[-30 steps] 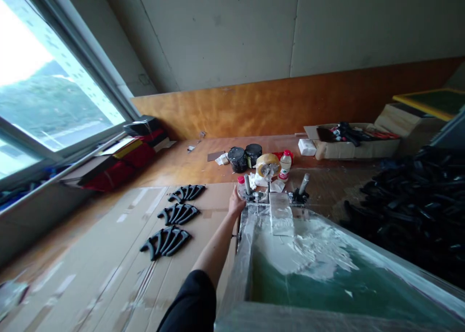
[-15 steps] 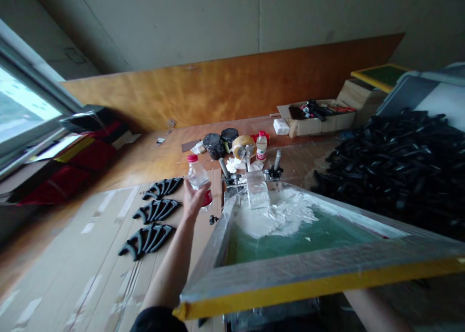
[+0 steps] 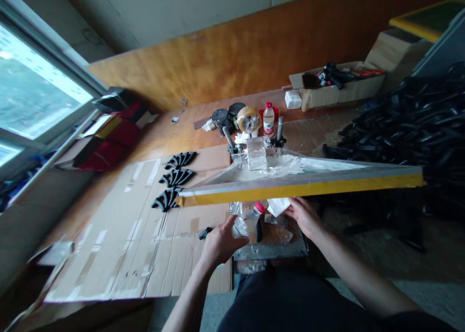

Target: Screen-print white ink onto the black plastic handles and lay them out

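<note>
My left hand (image 3: 218, 242) is closed round a small clear water bottle with a red cap (image 3: 249, 221), tilted under the raised yellow-edged screen frame (image 3: 298, 189). My right hand (image 3: 305, 216) is under the same frame, fingers pinched on a white cloth or tissue (image 3: 279, 205) beside the bottle's cap. Both hands hover over the metal printing base plate (image 3: 271, 249) covered in plastic film. The frame hides part of the cloth and the plate's far half.
Three black curved plastic parts (image 3: 174, 179) lie on the cardboard sheet (image 3: 119, 245) at left. Behind the frame stand ink cans (image 3: 221, 120), a tape roll (image 3: 249, 120) and another bottle (image 3: 269, 120). A big heap of black parts (image 3: 410, 124) fills the right. A window (image 3: 32, 95) is at left.
My left hand brought the water bottle from the far side of the frame down under its near edge. My right hand came into view with a white cloth. The view dropped lower.
</note>
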### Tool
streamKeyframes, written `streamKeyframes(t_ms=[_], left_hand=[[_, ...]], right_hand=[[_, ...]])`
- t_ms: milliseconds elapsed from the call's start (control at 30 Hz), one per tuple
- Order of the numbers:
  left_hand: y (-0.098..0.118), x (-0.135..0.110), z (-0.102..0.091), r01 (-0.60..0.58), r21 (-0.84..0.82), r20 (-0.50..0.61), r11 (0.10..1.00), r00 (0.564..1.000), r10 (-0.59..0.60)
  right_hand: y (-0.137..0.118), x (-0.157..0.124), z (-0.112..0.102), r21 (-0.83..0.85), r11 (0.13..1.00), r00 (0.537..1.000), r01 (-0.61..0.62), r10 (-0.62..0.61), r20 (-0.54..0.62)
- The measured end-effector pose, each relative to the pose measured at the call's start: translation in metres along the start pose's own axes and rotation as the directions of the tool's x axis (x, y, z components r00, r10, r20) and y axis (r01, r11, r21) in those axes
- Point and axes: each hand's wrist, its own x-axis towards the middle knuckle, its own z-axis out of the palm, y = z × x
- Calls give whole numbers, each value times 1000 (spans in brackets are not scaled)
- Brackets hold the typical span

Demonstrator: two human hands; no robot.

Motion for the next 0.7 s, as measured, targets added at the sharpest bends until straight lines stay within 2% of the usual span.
streamKeyframes(t_ms=[67,167,467,700], left_hand=[[17,-2,2,-137,178,72,974,989,126],[34,0,0,-188,296,86,936,982,170],[60,2,-10,-251,396,103,883,968,228],[79,6,-18,-305,459,76,835,949,305]], right_hand=[[-3,-4,3,29,999,999,-29,28,31],[-5,-10,6,27,999,998,-31,30,55],[2,-12,-2,48,999,999,-4,2,41],[4,-19,-7,84,992,991,-94,85,106]])
